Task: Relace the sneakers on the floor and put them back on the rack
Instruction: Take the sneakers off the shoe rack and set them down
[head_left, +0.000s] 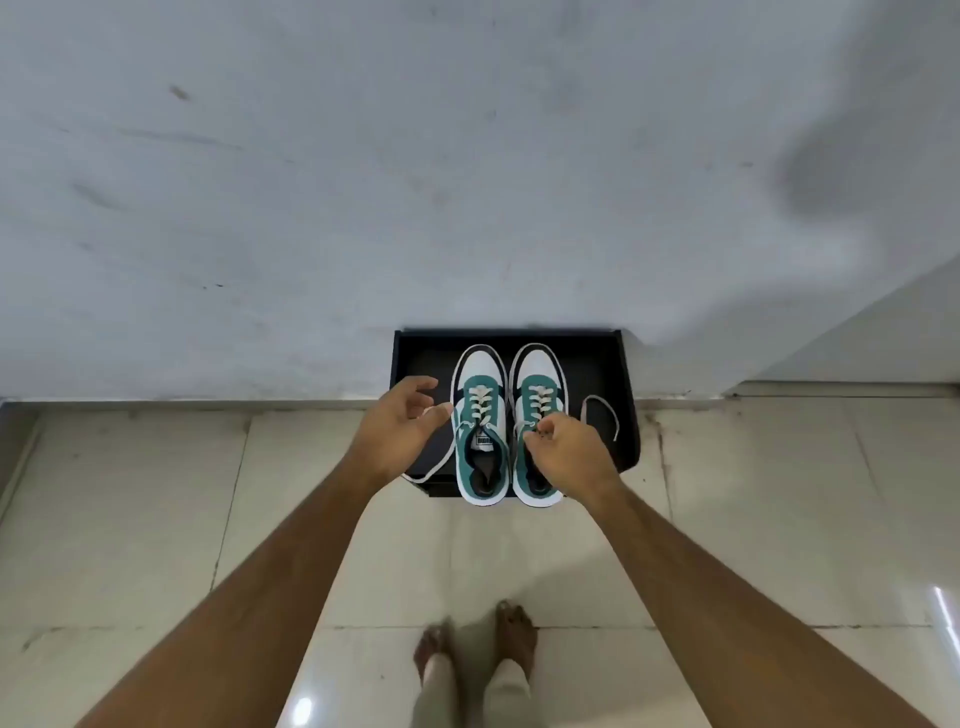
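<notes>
The left hand is half open, empty, just beside the left sneaker. The right hand is curled closed, pinching the lace of the right sneaker. Both sneakers stand side by side on the black rack, heels overhanging its front edge.

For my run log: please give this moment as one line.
sneakers: on rack | left hand: open | right hand: pinching lace | lace ends: loose

At frame centre, 2 sneakers sit side by side on the rack, which stands against the wall: left sneaker, right sneaker. A loose lace end lies on the rack right of them. Bare feet stand on the floor at bottom centre.
</notes>
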